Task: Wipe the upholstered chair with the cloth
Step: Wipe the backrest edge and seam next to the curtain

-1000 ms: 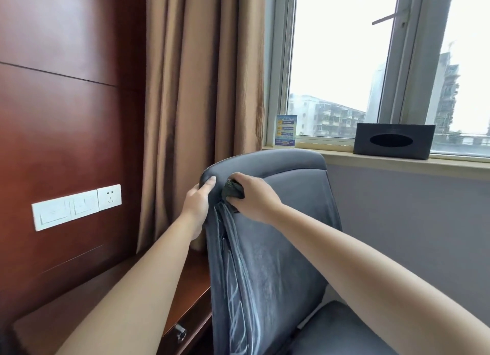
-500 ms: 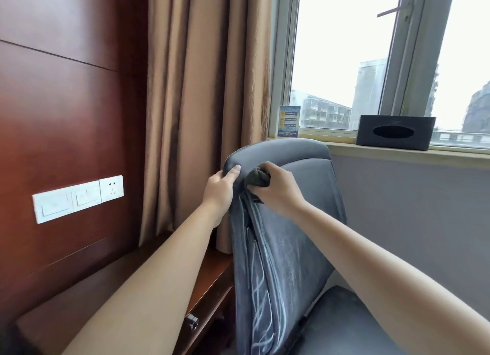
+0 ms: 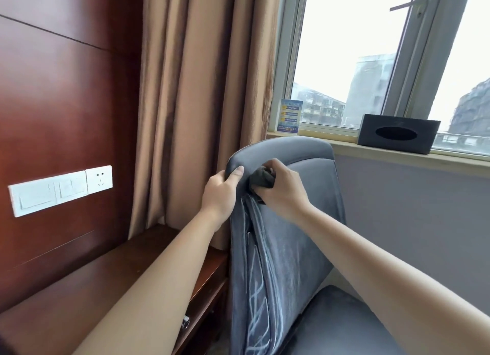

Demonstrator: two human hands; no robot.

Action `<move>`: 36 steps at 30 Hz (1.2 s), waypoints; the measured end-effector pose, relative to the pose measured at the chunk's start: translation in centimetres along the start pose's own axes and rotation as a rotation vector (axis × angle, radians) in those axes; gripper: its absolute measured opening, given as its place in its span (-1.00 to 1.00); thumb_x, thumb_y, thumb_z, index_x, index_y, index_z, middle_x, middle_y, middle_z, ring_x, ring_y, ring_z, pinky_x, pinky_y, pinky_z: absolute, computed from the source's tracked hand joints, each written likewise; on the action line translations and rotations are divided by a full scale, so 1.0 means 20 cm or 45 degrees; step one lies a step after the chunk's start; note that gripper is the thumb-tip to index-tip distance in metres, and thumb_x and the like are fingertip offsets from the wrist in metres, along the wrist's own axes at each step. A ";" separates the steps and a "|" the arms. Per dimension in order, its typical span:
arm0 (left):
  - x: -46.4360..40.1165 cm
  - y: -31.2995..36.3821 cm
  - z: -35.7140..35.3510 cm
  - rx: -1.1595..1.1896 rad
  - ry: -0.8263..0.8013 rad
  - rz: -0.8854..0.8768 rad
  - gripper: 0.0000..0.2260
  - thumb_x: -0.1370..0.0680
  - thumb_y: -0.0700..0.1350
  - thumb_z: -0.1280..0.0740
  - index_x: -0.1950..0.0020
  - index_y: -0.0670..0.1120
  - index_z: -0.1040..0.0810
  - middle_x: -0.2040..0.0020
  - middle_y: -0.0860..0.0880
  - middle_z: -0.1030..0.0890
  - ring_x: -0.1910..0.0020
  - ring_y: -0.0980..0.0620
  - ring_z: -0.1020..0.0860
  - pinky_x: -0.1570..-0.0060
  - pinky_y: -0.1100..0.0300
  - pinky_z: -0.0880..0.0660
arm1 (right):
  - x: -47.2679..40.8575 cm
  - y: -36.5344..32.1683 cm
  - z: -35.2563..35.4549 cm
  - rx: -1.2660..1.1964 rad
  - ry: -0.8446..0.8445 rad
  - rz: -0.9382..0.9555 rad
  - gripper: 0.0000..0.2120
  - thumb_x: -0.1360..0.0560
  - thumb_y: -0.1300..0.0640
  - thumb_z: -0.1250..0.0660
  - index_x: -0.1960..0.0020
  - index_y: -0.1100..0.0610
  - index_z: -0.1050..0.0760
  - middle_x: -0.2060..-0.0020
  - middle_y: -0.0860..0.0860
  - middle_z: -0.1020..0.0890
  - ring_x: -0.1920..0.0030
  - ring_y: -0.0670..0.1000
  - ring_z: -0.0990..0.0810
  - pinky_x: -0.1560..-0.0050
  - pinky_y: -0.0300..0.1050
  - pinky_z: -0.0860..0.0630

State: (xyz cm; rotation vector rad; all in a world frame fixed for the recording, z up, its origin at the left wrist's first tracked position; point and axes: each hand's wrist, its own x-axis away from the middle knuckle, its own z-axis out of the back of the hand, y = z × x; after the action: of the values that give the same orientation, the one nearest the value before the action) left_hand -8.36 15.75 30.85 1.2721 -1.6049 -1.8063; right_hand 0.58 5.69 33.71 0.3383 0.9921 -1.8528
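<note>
A grey upholstered chair (image 3: pixel 299 238) stands under the window, its backrest seen from the side and its seat at the lower right. My left hand (image 3: pixel 221 193) grips the upper left edge of the backrest, thumb on the front and fingers behind it. My right hand (image 3: pixel 282 190) holds a bunched dark grey cloth (image 3: pixel 261 178) and presses it against the backrest's upper left corner, close to my left thumb. Most of the cloth is hidden under my fingers.
A dark wooden desk (image 3: pixel 111 283) with a drawer knob stands left of the chair, against a wood panel wall with white switches (image 3: pixel 59 189). A tan curtain (image 3: pixel 196 103) hangs behind the backrest. A black tissue box (image 3: pixel 397 136) and a blue card (image 3: pixel 290 115) sit on the windowsill.
Both hands stay on the same spot at the backrest's upper left corner. The view has shifted left, so chair and hands now sit further right and slightly lower in the frame.
</note>
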 end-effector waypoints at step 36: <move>0.02 0.02 0.00 -0.074 0.036 -0.015 -0.75 -0.54 0.12 -0.26 -0.07 0.03 -0.60 -0.03 0.05 -0.66 -0.10 0.02 -0.58 -0.25 -0.01 -0.45 | -0.04 0.05 -0.04 0.084 0.097 -0.056 -0.89 -0.48 0.09 -0.30 0.10 0.13 -0.44 0.13 0.07 -0.60 0.07 0.15 -0.50 0.23 -0.09 -0.36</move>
State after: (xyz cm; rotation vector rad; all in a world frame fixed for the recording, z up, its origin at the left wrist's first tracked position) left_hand -8.61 15.40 31.09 1.2778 -1.5219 -1.8205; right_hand 1.62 6.65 33.25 0.4327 0.9983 -1.9282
